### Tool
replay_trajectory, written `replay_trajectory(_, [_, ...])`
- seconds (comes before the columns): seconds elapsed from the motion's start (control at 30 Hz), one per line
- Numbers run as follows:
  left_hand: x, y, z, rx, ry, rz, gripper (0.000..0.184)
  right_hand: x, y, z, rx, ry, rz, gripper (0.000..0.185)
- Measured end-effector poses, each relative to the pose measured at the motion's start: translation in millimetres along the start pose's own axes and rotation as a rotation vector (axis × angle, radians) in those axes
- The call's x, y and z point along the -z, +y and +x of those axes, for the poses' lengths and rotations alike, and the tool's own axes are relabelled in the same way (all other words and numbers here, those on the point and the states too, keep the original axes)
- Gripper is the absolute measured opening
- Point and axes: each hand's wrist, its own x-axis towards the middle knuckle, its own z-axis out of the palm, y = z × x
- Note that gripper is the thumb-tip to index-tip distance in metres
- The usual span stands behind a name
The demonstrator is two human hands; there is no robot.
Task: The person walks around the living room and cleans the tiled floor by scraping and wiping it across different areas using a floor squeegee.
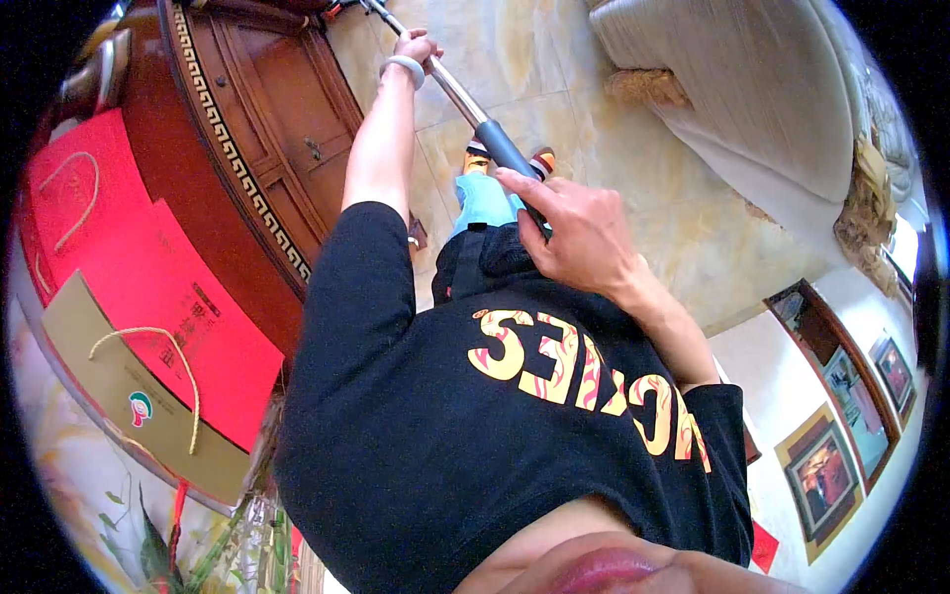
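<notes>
A long metal pole [457,97] with a dark foam grip [505,148] runs slantwise in front of my body. My left hand [419,46], a pale bangle at its wrist, is wrapped round the metal shaft far out near the top of the view. Closer to my waist, my right hand [586,236] is slightly blurred and holds the foam grip near its end, index finger lying along it. The pole's far end leaves the view at the top, beside a small red and black part [341,8] that I cannot make out.
A dark red wooden cabinet [267,89] stands at left, with red gift bags [148,247] and a tan bag [129,366] on it. Plants [158,544] are at lower left. A covered sofa [752,79] is at upper right, over tiled floor [515,59]. Framed pictures [823,483] hang at right.
</notes>
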Motion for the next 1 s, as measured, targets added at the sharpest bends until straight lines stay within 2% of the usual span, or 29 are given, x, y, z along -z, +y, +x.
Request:
replay_trajectory(0.07, [3.1,8.4,-11.1,-0.015,-0.039,0.033,0.042,-2.0,-0.7,4.3,0.061,0.049,-0.002,0.03])
replay_trajectory(0.17, [3.5,-12.8,-15.4,-0.087,-0.025,-0.084,0.034,4.3,-7.8,-1.1,0.161,0.083,-0.204,0.025])
replay_trajectory(0.27, [-2.1,-20.5,-39.2,-0.028,0.006,-0.098,0.029,7.7,-7.2,-10.7,0.298,0.338,-0.211,0.02])
replay_trajectory(0.3, [-3.7,-20.2,-49.3,-0.022,-0.006,-0.083,0.03,11.7,-5.8,-13.9,0.371,0.387,-0.153,0.027])
replay_trajectory(0.4, [-10.9,-23.2,-76.7,-0.02,-0.035,-0.121,0.034,24.1,-9.7,-22.3,0.484,0.498,-0.114,0.03])
replay_trajectory(0.43, [-12.7,-26.6,-80.6,-0.017,-0.031,-0.133,0.033,28.2,-11.3,-28.3,0.47,0.51,-0.11,0.028])
replay_trajectory(0.53, [-20.5,-41.9,-102.0,-0.022,-0.016,-0.187,0.032,31.9,-3.4,-40.4,0.615,0.648,-0.055,0.027])
replay_trajectory(0.67, [-36.4,-78.4,-122.4,-0.056,0.021,-0.279,0.032,30.5,-1.3,-80.5,0.641,0.621,0.004,0.024])
replay_trajectory(0.83, [-76.8,-132.2,-193.7,-0.067,0.033,-0.374,0.03,36.3,13.2,-155.3,0.598,0.647,0.156,0.026])
replay_trajectory(0.93, [-112.5,-162.5,-228.2,-0.042,0.066,-0.49,0.029,43.4,32.1,-193.9,0.523,0.734,0.222,0.028])
replay_trajectory(1.0, [-125.4,-171.6,-248.8,-0.013,0.049,-0.414,0.026,50.3,40.3,-205.9,0.556,0.791,0.259,0.036])
